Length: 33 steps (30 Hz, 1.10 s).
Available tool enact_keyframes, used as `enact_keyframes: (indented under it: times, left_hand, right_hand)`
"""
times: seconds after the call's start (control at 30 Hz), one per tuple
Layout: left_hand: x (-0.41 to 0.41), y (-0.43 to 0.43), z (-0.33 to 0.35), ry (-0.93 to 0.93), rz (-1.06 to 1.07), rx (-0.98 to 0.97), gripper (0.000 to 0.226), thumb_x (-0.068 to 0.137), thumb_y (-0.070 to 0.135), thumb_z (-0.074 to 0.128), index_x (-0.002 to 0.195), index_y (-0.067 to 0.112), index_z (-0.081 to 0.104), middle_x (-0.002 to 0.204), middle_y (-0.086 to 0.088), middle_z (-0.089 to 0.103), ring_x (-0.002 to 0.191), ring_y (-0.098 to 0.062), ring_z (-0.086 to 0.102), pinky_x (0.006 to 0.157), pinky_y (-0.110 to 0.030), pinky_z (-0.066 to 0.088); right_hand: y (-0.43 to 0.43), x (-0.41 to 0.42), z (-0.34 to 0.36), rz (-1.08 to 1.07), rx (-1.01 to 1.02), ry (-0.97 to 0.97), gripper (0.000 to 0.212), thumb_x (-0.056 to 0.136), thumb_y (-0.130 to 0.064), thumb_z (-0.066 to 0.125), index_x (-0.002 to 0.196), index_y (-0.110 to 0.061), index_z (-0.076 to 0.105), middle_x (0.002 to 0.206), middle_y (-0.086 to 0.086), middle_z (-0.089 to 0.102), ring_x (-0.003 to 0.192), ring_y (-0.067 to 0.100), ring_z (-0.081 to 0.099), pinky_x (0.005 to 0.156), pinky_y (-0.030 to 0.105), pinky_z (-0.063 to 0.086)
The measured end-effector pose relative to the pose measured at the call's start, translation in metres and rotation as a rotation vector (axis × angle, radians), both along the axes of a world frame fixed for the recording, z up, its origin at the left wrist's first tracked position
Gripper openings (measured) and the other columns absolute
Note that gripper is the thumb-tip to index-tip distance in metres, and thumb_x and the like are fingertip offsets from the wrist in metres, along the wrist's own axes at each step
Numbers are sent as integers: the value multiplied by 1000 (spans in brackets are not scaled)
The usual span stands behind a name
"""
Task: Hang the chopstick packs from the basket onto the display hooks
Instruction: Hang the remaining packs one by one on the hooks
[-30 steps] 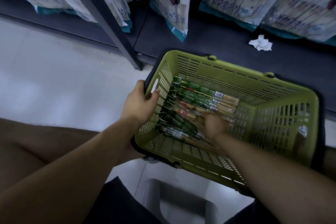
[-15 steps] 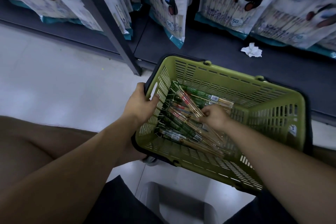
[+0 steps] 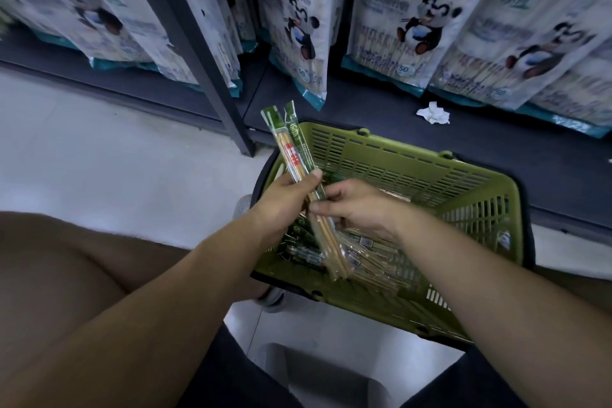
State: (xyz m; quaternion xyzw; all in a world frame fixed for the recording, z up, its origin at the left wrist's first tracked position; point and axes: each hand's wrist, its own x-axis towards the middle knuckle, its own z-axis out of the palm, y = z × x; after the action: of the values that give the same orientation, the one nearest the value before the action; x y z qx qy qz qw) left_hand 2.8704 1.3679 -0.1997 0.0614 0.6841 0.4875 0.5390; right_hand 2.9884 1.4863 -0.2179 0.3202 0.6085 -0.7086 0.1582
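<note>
A green plastic basket (image 3: 463, 195) stands on the floor in front of me, with several chopstick packs (image 3: 367, 252) lying in its bottom. Two long packs (image 3: 291, 146) with green tops are lifted out and stand tilted over the basket's left rim. My left hand (image 3: 284, 199) grips them around the middle. My right hand (image 3: 357, 205) pinches the same packs just below, from the right. The display hooks themselves are hidden behind the hanging goods above.
Large white panda-printed bags (image 3: 410, 23) hang along the dark shelving. A dark upright post (image 3: 195, 53) runs down to the floor left of the basket. A crumpled white tissue (image 3: 433, 113) lies on the low dark shelf (image 3: 381, 116). Pale floor (image 3: 109, 156) lies left.
My left hand left the basket rim and took hold of the packs. My right hand lifted two packs out of the basket and up over its left rim. The view tilted upward.
</note>
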Motion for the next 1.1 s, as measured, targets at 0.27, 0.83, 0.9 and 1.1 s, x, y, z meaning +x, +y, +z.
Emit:
enact_keyframes:
  times: [0.27, 0.83, 0.9, 1.1]
  left_hand:
    - [-42, -11, 4, 61, 143, 45, 22, 107, 29, 55, 119, 10, 53, 83, -8, 77, 77, -30, 77, 75, -45, 64]
    - [-51, -5, -13, 119, 57, 11, 30, 104, 33, 58, 113, 5, 51, 83, -12, 76, 63, -28, 72, 60, -36, 59]
    - [-50, -5, -12, 128, 47, 9, 29, 105, 33, 57, 113, 6, 51, 85, -12, 76, 63, -27, 72, 60, -35, 59]
    - [-48, -6, -11, 135, 47, 3, 33, 105, 33, 57, 119, 4, 51, 84, -12, 75, 64, -27, 72, 61, -35, 58]
  right_hand:
    - [0, 24, -62, 180, 354, -239, 25, 89, -36, 76, 110, -24, 70, 105, -3, 70, 85, 7, 62, 73, 22, 49]
    - [-38, 48, -152, 381, 689, -415, 33, 91, -37, 74, 114, -17, 61, 117, 10, 60, 92, 26, 57, 70, 29, 39]
    - [-39, 48, -152, 375, 710, -414, 30, 91, -36, 73, 109, -17, 59, 112, 10, 63, 91, 26, 57, 68, 30, 38]
    - [-41, 47, -150, 352, 696, -394, 35, 92, -35, 72, 122, -20, 62, 116, 5, 67, 103, 26, 64, 75, 30, 46]
